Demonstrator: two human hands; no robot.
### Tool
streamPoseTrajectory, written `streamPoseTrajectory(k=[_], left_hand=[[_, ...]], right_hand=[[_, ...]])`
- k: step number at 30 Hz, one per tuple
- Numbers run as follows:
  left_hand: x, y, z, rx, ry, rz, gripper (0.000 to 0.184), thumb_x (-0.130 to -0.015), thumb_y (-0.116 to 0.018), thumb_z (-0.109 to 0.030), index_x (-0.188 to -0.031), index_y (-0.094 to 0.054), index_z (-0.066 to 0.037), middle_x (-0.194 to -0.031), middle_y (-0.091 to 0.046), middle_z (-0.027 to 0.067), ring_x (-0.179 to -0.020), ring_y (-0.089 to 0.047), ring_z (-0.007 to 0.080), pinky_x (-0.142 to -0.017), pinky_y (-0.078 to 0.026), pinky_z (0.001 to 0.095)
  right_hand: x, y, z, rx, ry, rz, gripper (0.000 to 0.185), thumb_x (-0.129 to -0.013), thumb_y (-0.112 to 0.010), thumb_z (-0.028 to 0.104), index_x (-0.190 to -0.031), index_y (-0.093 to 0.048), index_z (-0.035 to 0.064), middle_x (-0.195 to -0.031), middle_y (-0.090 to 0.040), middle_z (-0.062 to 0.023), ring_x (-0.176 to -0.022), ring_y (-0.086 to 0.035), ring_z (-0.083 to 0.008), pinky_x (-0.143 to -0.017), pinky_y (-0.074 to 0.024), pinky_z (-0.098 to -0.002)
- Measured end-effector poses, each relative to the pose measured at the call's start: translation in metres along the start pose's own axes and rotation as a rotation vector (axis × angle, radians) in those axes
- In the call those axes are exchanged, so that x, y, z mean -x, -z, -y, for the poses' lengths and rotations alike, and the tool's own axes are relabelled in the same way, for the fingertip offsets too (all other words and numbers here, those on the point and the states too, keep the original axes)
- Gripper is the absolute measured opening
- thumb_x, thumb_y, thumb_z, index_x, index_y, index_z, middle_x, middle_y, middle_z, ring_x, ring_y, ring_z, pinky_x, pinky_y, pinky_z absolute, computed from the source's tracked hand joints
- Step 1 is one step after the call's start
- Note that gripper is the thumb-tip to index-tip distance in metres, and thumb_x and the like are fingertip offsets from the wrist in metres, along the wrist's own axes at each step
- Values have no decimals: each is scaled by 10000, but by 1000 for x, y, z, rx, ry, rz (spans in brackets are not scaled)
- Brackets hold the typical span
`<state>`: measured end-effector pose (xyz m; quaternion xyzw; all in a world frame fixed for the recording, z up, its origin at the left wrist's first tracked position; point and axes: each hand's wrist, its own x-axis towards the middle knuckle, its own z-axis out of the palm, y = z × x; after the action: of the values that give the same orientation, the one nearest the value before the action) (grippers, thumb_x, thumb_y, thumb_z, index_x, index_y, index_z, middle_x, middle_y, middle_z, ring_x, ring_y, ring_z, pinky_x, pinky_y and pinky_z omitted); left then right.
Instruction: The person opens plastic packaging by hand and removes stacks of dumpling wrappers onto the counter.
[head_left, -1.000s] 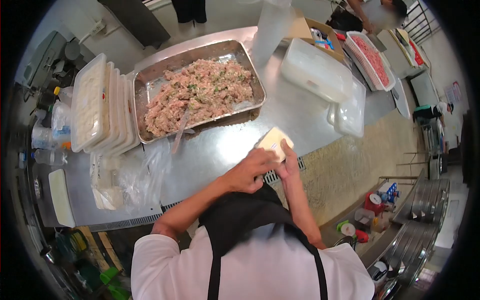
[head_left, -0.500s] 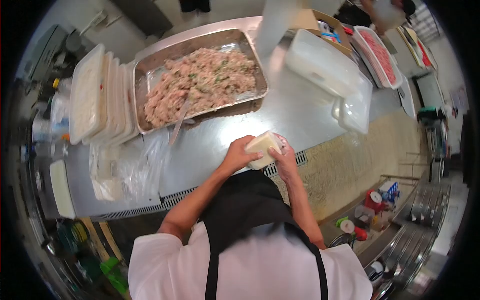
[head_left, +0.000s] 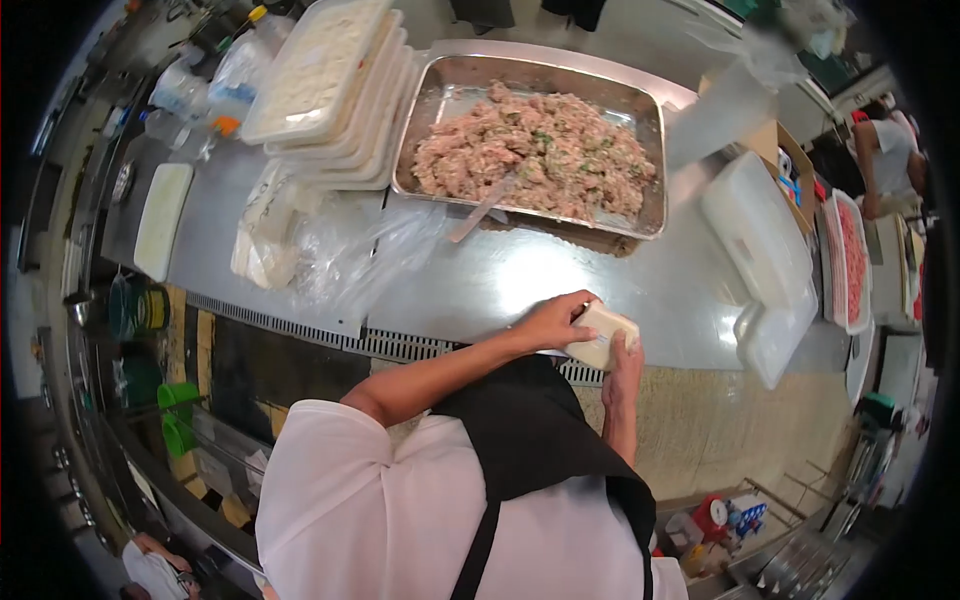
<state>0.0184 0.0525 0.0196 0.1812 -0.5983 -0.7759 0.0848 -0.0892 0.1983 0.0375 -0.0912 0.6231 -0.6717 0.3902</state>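
Just in front of my apron, at the table's near edge, I hold a thick, pale cream, squarish stack of dough wrappers [head_left: 603,332]. My left hand [head_left: 556,322] grips its left side with the thumb on top. On the right side, my right hand [head_left: 624,372] is closed around it, thumb pressing the upper face. Fingers beneath the stack are hidden. Beyond my hands is a large metal pan [head_left: 652,225] with a mound of minced meat filling [head_left: 540,150] flecked with green. A flat translucent handle [head_left: 478,213] leans out over the pan's near rim.
Lidded plastic containers [head_left: 330,70] are stacked left of the pan. Clear plastic bags [head_left: 340,250] and a whitish board [head_left: 163,222] lie further left. Translucent containers [head_left: 755,225] stand right, near a tray of pink meat [head_left: 852,265]. A co-worker [head_left: 885,150] is at far right.
My view has turned left, so the table and pan appear further right. Both hands keep hold of the wrapper stack, which is now tilted differently.
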Motion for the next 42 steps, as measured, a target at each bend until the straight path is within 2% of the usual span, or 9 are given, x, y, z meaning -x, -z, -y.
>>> streamPoseTrajectory(k=[5,18,24,26,31,35,38,39,42], left_hand=[[10,-12,-9,-268,51,-183,548,-840,-745,-282,-1244,-529,18,-1040,-656,142,-946,-639,247,-859,-497,358],[-7,11,2,-241,43,-309,367,-823,-727,-201,-1091,-622,28,-966,-677,113,-865,-622,161,-782,-507,325],[20,25,-6,-322,67,-238,464,-849,-710,-219,-1220,-564,19,-1084,-646,157,-985,-615,230,-873,-486,359],[46,34,-27,-840,-87,-467,519,-843,-714,-243,-1270,-548,2,-1200,-589,189,-1131,-553,312,-981,-434,398],[138,117,-97,-1070,-81,-965,566,-719,-807,-167,-1222,-571,-62,-1289,-485,200,-1257,-408,383,-1059,-351,459],[190,156,-121,-1550,457,-1366,618,-648,-801,-73,-1219,-570,-122,-1268,-430,231,-1228,-396,472,-1008,-368,534],[219,202,-83,-1369,448,-1362,578,-711,-669,6,-1265,-529,-86,-1311,-383,289,-1176,-441,506,-953,-408,535],[228,215,-77,-1126,384,-1416,548,-715,-591,62,-1245,-549,-73,-1211,-506,286,-1077,-535,495,-906,-464,486],[264,244,-76,-1181,154,-1468,500,-728,-537,88,-1206,-574,-51,-1081,-613,253,-1019,-583,472,-878,-491,446]], right_hand=[[-4,2,-10,-85,-28,-27,429,-996,-563,272,-1290,-467,-26,-1163,-596,-116,-1010,-609,-190,-867,-509,-348],[-31,-1,-14,31,-18,-11,420,-922,-626,62,-1293,-459,-42,-1151,-597,-124,-988,-608,-188,-857,-508,-316],[-28,-6,-22,-17,-41,38,397,-905,-646,66,-1252,-494,-55,-1128,-605,-120,-979,-609,-175,-839,-515,-313],[-32,-1,-21,27,-38,17,408,-905,-643,60,-1268,-492,-51,-1137,-604,-117,-990,-607,-178,-854,-510,-315],[-43,28,-12,171,46,-38,480,-914,-637,77,-1346,-459,-32,-1176,-597,-118,-1032,-596,-186,-899,-488,-317],[-56,30,-8,229,46,5,514,-905,-645,80,-1364,-446,-39,-1204,-589,-124,-1063,-583,-186,-929,-468,-312],[-64,19,-12,235,54,64,528,-897,-650,78,-1366,-442,-47,-1212,-588,-130,-1078,-575,-189,-949,-454,-313],[-67,15,-14,229,61,95,534,-893,-651,76,-1367,-440,-51,-1216,-587,-132,-1085,-571,-191,-960,-447,-315],[-71,0,-15,354,89,162,524,-899,-646,82,-1365,-449,-54,-1209,-596,-126,-1078,-575,-187,-944,-458,-314]])
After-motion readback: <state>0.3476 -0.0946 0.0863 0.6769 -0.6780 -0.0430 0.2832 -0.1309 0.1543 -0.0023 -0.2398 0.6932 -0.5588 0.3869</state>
